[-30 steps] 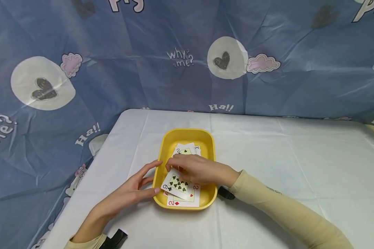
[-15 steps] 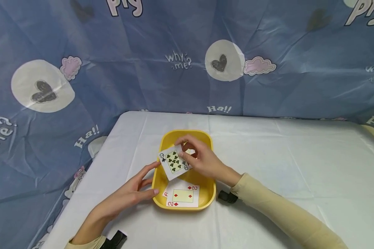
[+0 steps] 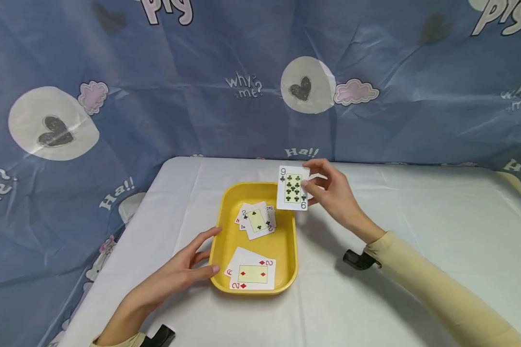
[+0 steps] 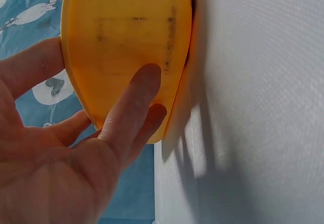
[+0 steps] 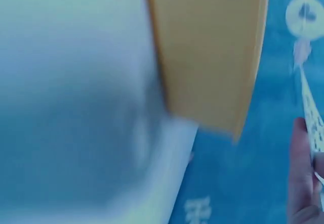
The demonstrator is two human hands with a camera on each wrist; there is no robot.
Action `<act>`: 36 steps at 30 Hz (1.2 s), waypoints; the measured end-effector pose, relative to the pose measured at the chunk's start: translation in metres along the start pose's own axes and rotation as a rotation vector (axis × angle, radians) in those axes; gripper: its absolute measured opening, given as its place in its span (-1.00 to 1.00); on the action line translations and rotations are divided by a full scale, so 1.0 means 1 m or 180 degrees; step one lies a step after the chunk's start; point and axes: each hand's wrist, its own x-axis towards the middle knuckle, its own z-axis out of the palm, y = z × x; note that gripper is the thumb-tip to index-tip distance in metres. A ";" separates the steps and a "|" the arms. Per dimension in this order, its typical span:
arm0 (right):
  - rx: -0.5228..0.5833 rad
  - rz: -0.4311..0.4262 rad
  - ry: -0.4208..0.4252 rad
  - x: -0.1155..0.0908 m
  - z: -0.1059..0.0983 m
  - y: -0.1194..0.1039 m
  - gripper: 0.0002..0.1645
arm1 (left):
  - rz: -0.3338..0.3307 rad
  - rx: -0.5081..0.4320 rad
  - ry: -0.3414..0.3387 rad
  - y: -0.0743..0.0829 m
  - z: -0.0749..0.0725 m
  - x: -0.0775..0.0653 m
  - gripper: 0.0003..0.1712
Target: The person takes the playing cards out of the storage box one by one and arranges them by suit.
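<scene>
Above the far right corner of a yellow tray [image 3: 286,270], my right hand [image 3: 336,197] pinches the nine of clubs [image 3: 293,188] upright, its face toward me. My left hand [image 3: 180,270] touches the tray's left side with fingers spread. In the left wrist view, the left hand's fingers [image 4: 129,102] lie against the tray's outer wall [image 4: 126,37]. Inside the tray, a two of clubs [image 3: 257,220] tops a small pile at the far end. A two of diamonds [image 3: 253,274] covers most of another card at the near end. The right wrist view is blurred.
A white-covered table [image 3: 395,231] carries the tray. Behind and to the left hangs a blue printed cloth [image 3: 199,96]. Black wrist cameras are worn on the left wrist [image 3: 158,336] and right wrist [image 3: 359,259].
My right hand has lifted the nine of clubs from the near cards, up and away to the far right over the tray's rim. My left hand stays at the tray's side.
</scene>
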 end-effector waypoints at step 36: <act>-0.1635 0.0291 -0.0381 -0.002 -0.053 0.039 -0.66 | -0.0036 0.0016 0.0023 0.002 0.001 0.000 -0.11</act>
